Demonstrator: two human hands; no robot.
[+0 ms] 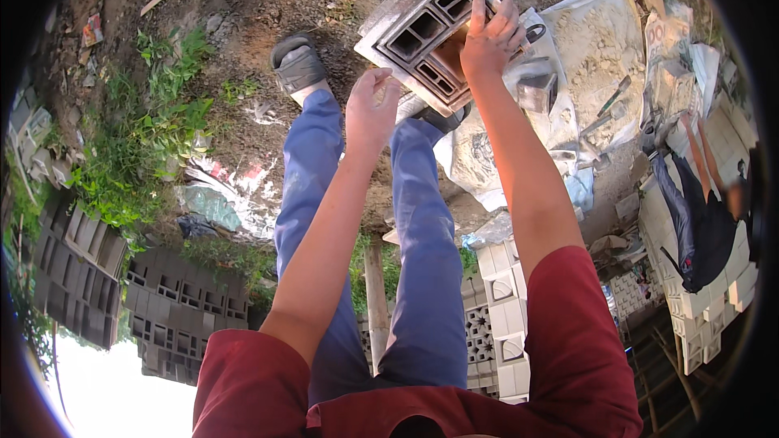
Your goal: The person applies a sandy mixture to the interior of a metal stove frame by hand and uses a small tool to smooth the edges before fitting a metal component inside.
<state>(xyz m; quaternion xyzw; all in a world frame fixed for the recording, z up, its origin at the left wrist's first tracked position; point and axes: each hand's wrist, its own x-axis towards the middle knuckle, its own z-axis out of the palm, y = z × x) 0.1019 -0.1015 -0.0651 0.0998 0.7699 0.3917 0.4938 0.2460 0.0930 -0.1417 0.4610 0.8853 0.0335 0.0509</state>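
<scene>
A rectangular mould-like frame (439, 15) with square openings stands tilted in front of my feet, its light, worn rim turned up toward me. Brownish material shows in the part beneath my right hand. My right hand (491, 39) lies over the frame's right side, fingers stretched and apart, the index finger pointing away from me. At the near left edge of the frame is my left hand (373, 109), its fingers curled in toward the thumb. Whether it touches the rim, or has anything small in it, I cannot make out.
On the right a pale sheet (596, 24) carries light powder, a small grey box-like piece (537, 93) and hand tools (613, 97). Farther right is another person in dark clothes (710, 235). White openwork blocks (510, 300) and grey blocks (182, 292) stand stacked; green weeds (154, 122) grow left.
</scene>
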